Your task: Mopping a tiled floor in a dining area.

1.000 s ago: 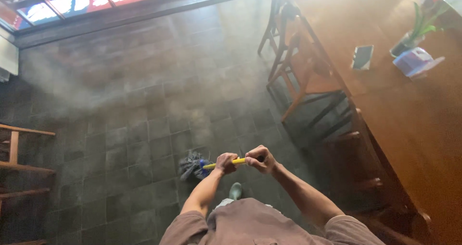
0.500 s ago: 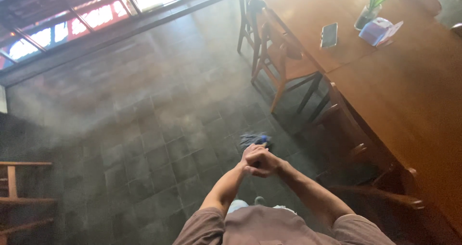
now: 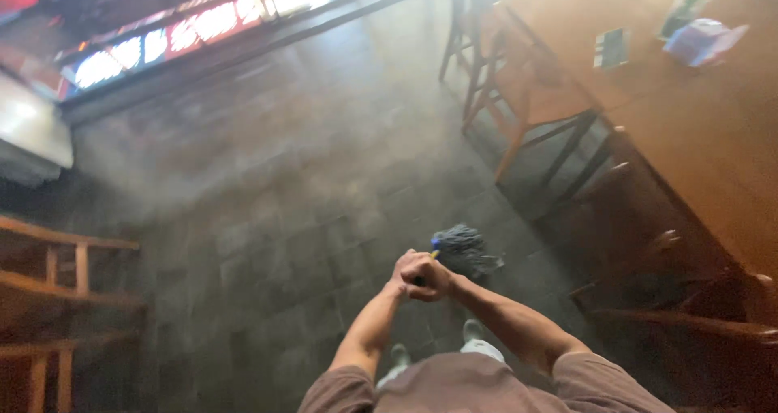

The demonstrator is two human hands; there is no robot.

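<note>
Wide open tiled floor (image 3: 267,194) across the centre and upper left of the frame, free up to the window sill (image 3: 243,44) along the top. Blocked on the right by a long wooden bench (image 3: 713,154) and, tucked beside it, wooden chairs (image 3: 527,97) whose legs reach onto the tiles. Narrow dark gap only between those legs. Hemmed at the left edge by a wooden frame (image 3: 57,283). Crowded at lower centre by both hands and the mop head (image 3: 463,251) just beyond them.
</note>
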